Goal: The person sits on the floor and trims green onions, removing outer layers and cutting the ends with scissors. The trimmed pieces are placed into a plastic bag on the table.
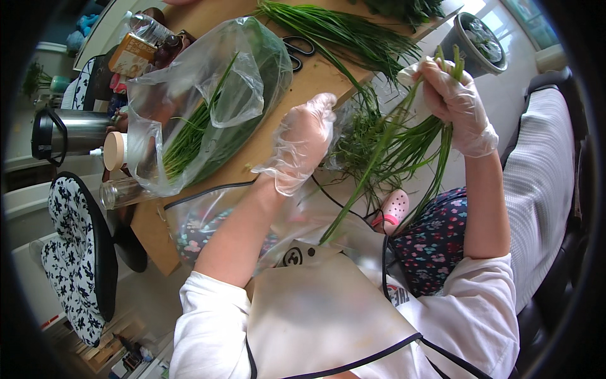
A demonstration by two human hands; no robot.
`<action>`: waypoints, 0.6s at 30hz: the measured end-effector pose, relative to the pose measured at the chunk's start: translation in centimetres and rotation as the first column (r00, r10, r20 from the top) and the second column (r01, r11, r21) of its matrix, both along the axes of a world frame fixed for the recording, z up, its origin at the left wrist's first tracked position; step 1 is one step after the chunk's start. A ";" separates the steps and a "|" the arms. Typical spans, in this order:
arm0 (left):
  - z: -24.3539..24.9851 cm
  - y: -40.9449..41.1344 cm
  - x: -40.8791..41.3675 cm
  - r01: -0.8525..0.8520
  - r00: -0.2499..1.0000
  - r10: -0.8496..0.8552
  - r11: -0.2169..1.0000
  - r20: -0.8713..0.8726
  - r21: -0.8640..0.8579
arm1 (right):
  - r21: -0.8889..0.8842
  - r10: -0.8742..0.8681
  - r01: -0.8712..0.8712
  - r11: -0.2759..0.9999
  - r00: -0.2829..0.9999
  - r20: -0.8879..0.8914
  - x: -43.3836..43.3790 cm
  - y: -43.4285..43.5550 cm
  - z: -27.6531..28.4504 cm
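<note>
My right hand [454, 104], in a clear disposable glove, grips a bunch of long green chives [426, 137]. Their stem ends stick up past my fingers, and the leaves hang down towards my lap. My left hand [305, 137], gloved too, is by the table edge with its fingers curled; their inner side is hidden. Left of it, a clear plastic bag [236, 99] lies on the wooden table [272, 113] with more chives [194, 132] inside. Beyond, a large bundle of chives [341, 38] spreads over the table's far end, near black-handled scissors [303, 46].
Loose plant scraps [355, 147] lie in thin plastic below the table edge. A grey bin [454, 52] stands far right, and a sofa with a striped cover [539, 180] flanks my right. A glass jar [111, 194], a steel kettle [80, 132] and a box [131, 54] are on the left.
</note>
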State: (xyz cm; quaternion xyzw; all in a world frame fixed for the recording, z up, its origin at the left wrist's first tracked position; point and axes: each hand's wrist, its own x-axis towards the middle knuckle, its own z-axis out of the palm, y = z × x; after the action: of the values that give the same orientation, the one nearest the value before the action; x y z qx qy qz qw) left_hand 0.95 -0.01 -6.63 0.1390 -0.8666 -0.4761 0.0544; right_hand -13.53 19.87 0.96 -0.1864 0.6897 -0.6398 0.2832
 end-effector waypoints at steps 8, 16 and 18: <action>-2.7 0.6 0.5 0.242 0.966 -0.246 0.758 0.077 -0.606 | -0.108 -0.088 0.085 0.991 0.996 -0.022 -1.4 3.4 1.4; 1.8 1.7 -1.9 0.179 0.872 -0.136 0.983 -0.471 0.047 | -0.149 -0.155 0.148 0.978 0.987 -0.032 0.0 2.2 -2.0; 3.6 2.6 -2.0 0.113 0.798 -0.224 0.967 -0.559 -0.227 | -0.105 -0.139 0.128 0.986 0.984 -0.110 0.8 1.3 -1.8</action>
State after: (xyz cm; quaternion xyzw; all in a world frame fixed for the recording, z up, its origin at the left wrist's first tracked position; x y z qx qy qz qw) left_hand -1.07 2.56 -3.05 -0.0963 -0.8573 -0.4173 0.2857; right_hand -12.68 21.16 -0.81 -0.1903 0.6841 -0.6781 0.1895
